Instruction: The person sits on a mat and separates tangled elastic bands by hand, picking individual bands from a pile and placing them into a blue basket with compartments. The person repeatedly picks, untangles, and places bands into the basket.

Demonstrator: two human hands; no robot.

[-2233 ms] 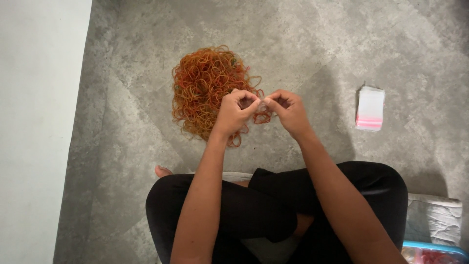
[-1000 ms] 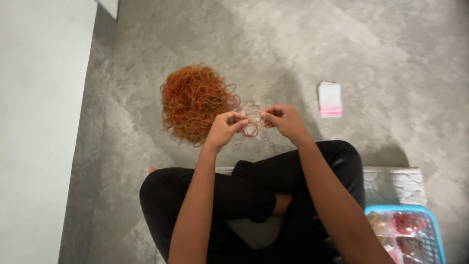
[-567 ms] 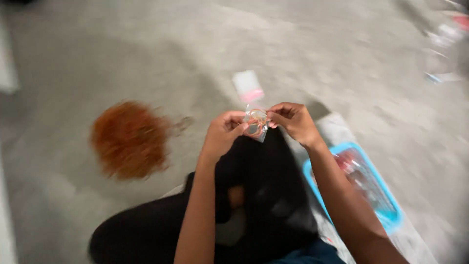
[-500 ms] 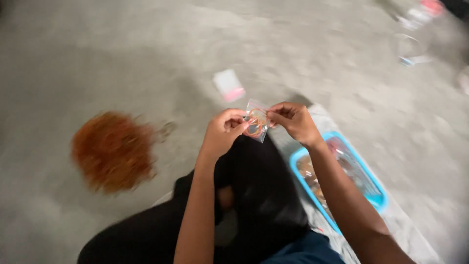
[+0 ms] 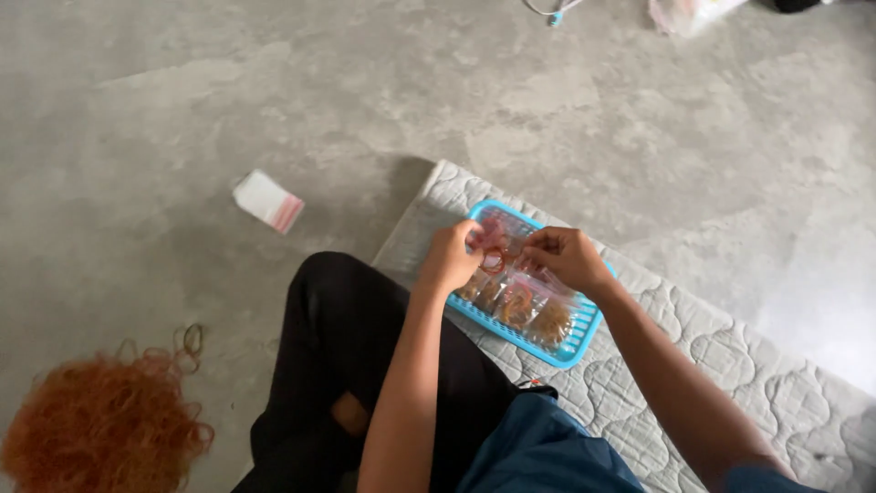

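My left hand (image 5: 449, 257) and my right hand (image 5: 568, 256) pinch the top edge of a small clear bag of orange rubber bands (image 5: 497, 254) between them. They hold it just over a blue plastic tray (image 5: 575, 343) that has several filled clear bags lying in it. The tray rests on a grey quilted mat (image 5: 730, 365) to my right.
A big heap of orange rubber bands (image 5: 100, 424) lies on the concrete floor at the lower left. A stack of small empty bags with a pink strip (image 5: 267, 201) lies further up. My crossed legs in black trousers (image 5: 356, 365) fill the lower middle. Plastic items lie at the top edge.
My view has swung right from the rubber band heap to the blue tray. Both hands have carried the small bag over the tray.
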